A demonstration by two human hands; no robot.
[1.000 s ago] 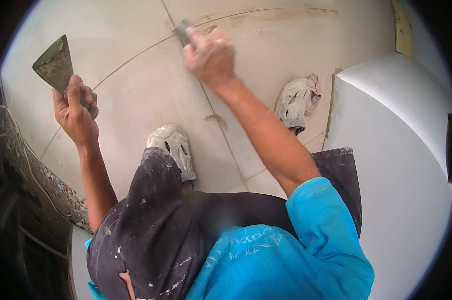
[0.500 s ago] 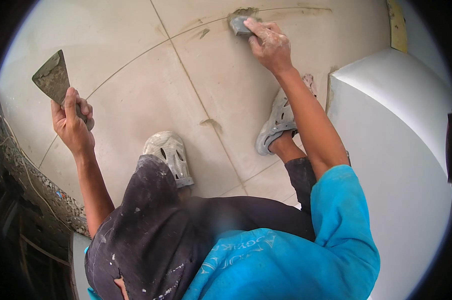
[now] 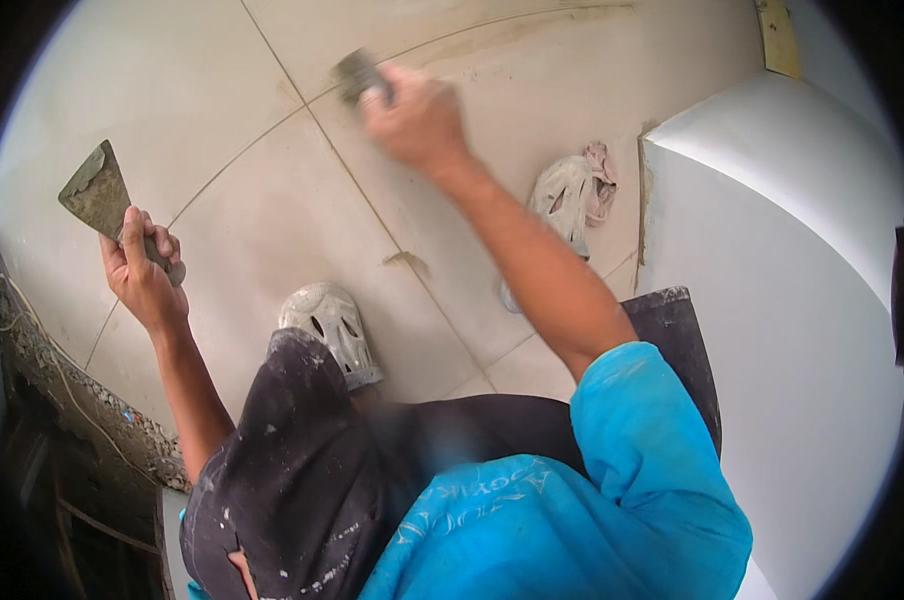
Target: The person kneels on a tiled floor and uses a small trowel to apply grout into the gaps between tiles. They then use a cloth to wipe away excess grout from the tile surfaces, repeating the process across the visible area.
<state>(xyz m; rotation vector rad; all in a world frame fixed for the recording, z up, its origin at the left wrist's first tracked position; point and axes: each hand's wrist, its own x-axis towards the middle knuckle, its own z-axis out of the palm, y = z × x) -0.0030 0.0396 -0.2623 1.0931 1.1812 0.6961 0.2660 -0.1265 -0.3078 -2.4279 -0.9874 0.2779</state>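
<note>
Pale square floor tiles [image 3: 252,230] fill most of the view, split by thin joint lines that bend toward the rim. A darker smear runs along the joint near the top, and a small grey blot [image 3: 409,262] sits on the diagonal joint in the middle. Two dirty white clogs rest on the tiles: one clog [image 3: 334,330] at centre left, the other clog [image 3: 570,205] further right with a bit of pink showing at its upper end. A white wall [image 3: 802,330] rises on the right. Along the left edge runs a rough pebbled strip [image 3: 67,385], dark beyond it. A yellowish strip [image 3: 778,38] stands at the top right.
</note>
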